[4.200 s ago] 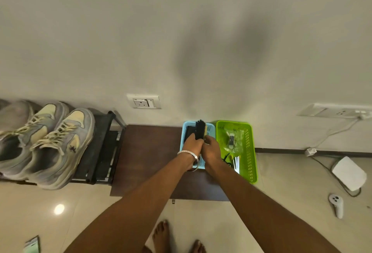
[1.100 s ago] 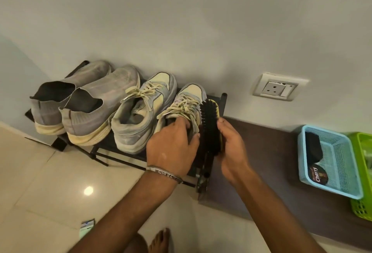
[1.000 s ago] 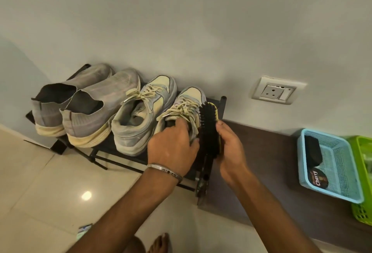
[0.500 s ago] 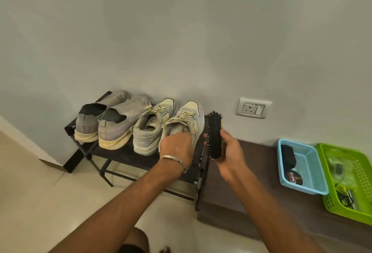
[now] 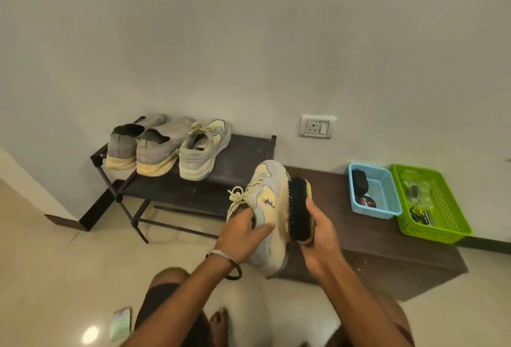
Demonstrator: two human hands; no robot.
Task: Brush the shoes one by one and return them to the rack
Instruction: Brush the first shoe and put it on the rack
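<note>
The sneaker (image 5: 269, 208), a grey and pale-yellow lace-up trainer, is held off the rack (image 5: 221, 181) in front of the person, above the near edge of the dark low bench (image 5: 373, 239), toe pointing away and sole side turned toward the brush. The left hand (image 5: 243, 234) grips it at the collar, fingers reaching into the opening and thumb across the outer side. The right hand (image 5: 320, 233) is wrapped round the wooden back of the brush (image 5: 300, 210), whose black bristles lie against the shoe's side near the midsole. Three other shoes (image 5: 163, 147) stand on the rack's top shelf. Judged from its build, the sneaker is light, with a soft fabric upper that will give under pressure and a firmer foam sole; the loose laces could snag the bristles. The collar hold is sound, as a hand inside stiffens the upper against the stroke. A blue basket (image 5: 387, 210) and green basket (image 5: 442, 233) sit on the bench, well apart from the work.
</note>
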